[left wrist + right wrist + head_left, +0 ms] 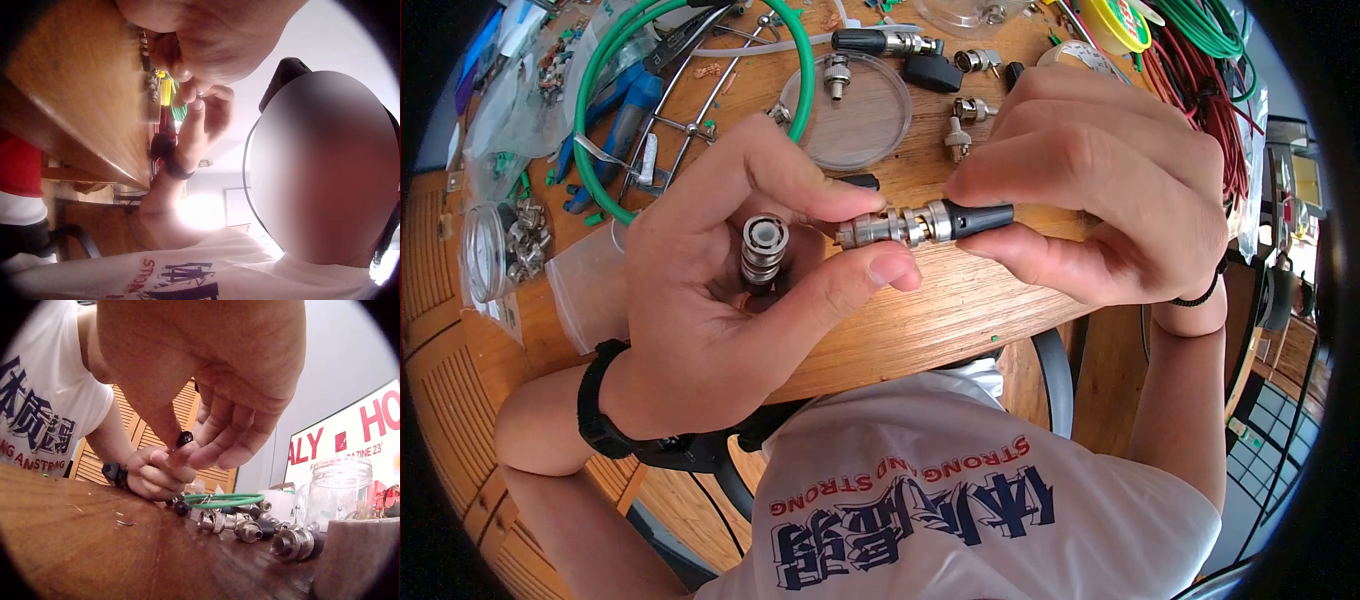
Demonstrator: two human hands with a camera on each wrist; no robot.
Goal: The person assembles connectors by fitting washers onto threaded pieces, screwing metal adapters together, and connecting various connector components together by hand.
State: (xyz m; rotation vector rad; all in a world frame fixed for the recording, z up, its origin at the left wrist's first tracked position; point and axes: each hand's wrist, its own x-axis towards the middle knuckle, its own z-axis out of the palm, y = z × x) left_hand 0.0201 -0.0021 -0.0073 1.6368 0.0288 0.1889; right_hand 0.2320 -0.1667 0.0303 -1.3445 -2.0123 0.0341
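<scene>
My left hand [685, 310] pinches the metal body of a BNC connector [912, 226] between thumb and index finger. Behind the thumb, a second BNC connector [764, 255] stands in the curl of the same hand, its round open end facing up. From the other side, the thumb and index finger of my right hand [1105, 185] pinch the black boot [982, 218] at the connector's tail. A brass-coloured part shows between the metal sections. In the right wrist view the boot's dark round end [184, 438] pokes out between the fingertips.
Beyond the hands, a clear round lid [895, 90] lies on the wooden table [920, 320] with several loose connectors [837, 75]. A green cable loop [588, 110] and blue-handled pliers [630, 115] lie at the left, near a tipped jar [490, 250] of metal parts. Red wires [1210, 130] hang at the right.
</scene>
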